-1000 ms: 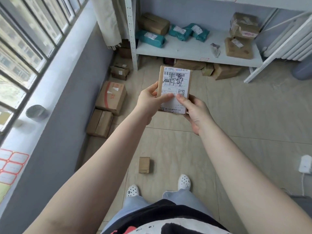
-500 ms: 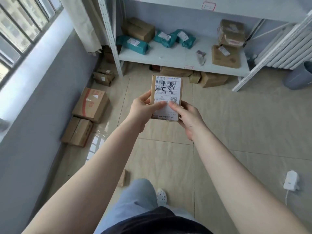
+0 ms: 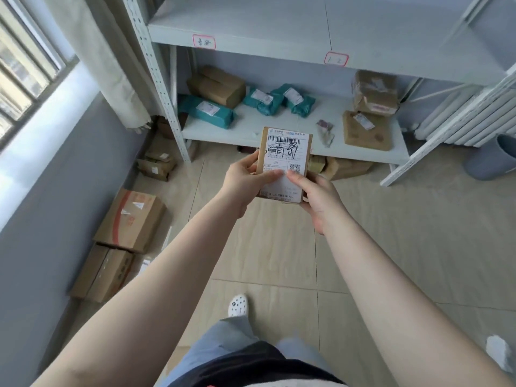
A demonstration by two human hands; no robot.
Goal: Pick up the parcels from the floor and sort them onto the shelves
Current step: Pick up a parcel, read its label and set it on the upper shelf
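Observation:
A small brown parcel [image 3: 287,152] with a white shipping label and black handwriting is held upright in front of me. My left hand [image 3: 243,182] grips its left edge, thumb on the label. My right hand [image 3: 318,199] supports its lower right corner, thumb on the label too. Behind it stands a white metal shelf unit [image 3: 251,129]. Its lower shelf carries teal bagged parcels [image 3: 206,111] and brown boxes [image 3: 365,129]. The upper shelf [image 3: 251,26] is bare, with two red-framed tags [image 3: 336,58] on its front edge.
Cardboard boxes [image 3: 131,219] lie on the tiled floor along the grey wall at left, with smaller ones [image 3: 157,164] by the shelf post and more under the shelf [image 3: 346,167]. A grey bin [image 3: 494,157] and a white radiator [image 3: 463,121] stand at right.
I have stepped forward toward the shelf unit; it looms larger and the upper shelf has come into view. The parcel stays in both hands. The small box on the floor has left view.

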